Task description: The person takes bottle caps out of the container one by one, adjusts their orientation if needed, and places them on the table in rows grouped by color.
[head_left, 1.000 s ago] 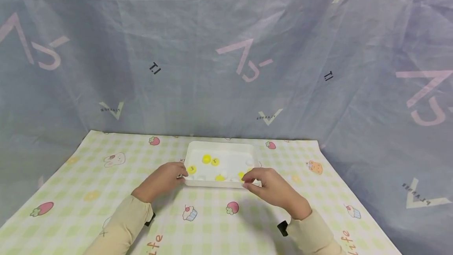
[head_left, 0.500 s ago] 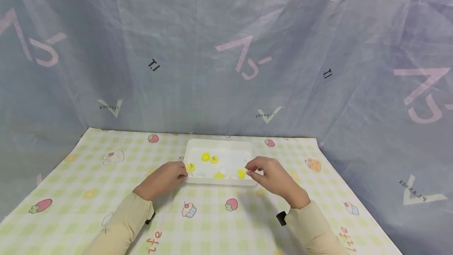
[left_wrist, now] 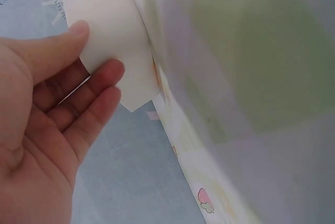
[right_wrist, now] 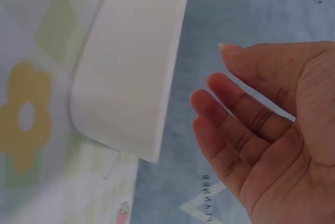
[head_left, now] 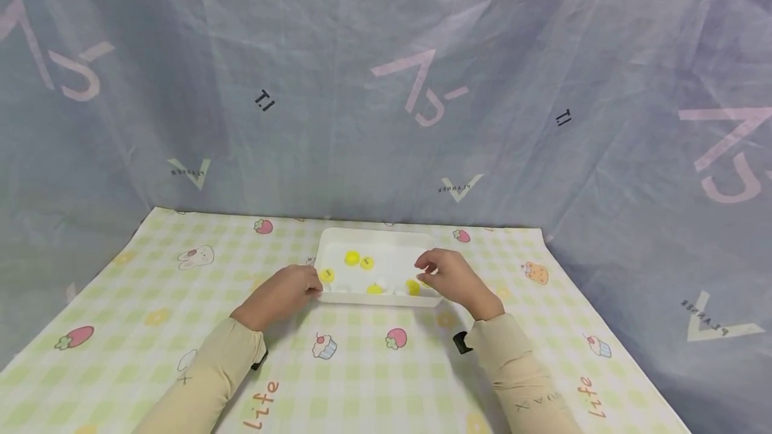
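A shallow white tray [head_left: 380,299] stands toward the back of the table in the head view. Scattered in it are several small round yellow discs [head_left: 352,258], some with a dark mark, and several whitish round pieces [head_left: 381,282] near its front wall. My left hand [head_left: 283,295] holds the tray's front left corner, thumb and fingertips against its wall in the left wrist view. Over the tray's right side hovers my right hand [head_left: 452,278], loosely curved. A gap shows between its thumb and fingers in the right wrist view, with nothing held there.
A green-and-white checked tablecloth [head_left: 338,380] printed with fruit, cupcakes and flowers covers the table. Behind it and along both sides hangs a blue-grey curtain [head_left: 313,119]. Each wrist carries a small black device.
My right hand has moved back from the tray's front right corner to over its right side, and its fingers have parted. The left hand keeps its place at the corner.
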A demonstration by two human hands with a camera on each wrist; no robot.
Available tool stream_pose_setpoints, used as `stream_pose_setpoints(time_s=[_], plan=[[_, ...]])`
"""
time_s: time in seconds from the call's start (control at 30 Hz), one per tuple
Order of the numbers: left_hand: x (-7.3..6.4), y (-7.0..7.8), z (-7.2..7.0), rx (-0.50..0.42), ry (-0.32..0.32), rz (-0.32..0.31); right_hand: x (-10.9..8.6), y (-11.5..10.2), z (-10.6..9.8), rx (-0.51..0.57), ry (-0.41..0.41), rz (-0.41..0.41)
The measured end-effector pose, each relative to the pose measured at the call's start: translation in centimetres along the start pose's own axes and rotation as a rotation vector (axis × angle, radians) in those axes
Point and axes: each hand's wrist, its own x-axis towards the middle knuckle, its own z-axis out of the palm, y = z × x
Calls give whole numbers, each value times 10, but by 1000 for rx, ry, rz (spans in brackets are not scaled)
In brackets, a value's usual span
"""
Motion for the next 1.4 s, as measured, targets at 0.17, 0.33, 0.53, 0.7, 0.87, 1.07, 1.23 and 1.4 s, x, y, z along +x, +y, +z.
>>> stream_pose_setpoints(time_s=[0.17, 0.33, 0.53, 0.7, 0.87, 1.07, 1.23, 1.4], plan=[[-1, 0, 3, -15, -15, 5, 3, 8, 11, -7, -60, 56], [-2, 0, 3, -50, -5, -20, 4, 11, 20, 8, -67, 100], [-3, 0, 1, -74, -29, -88, 6, 15, 30, -7, -82, 150], [-1, -1, 1, -74, -34, -88, 6, 15, 33, -35, -84, 166], [0, -3, 1, -61, -15, -72, 7, 14, 34, -68, -81, 114], [0, -3, 0, -62, -21, -82, 10, 13, 36, -75, -94, 103], [0, -3, 0, -66, -26, -95, 13, 15, 40, -78, -88, 120], [1, -2, 3, -61, -10, -106, 11, 16, 40, -79, -77, 108]])
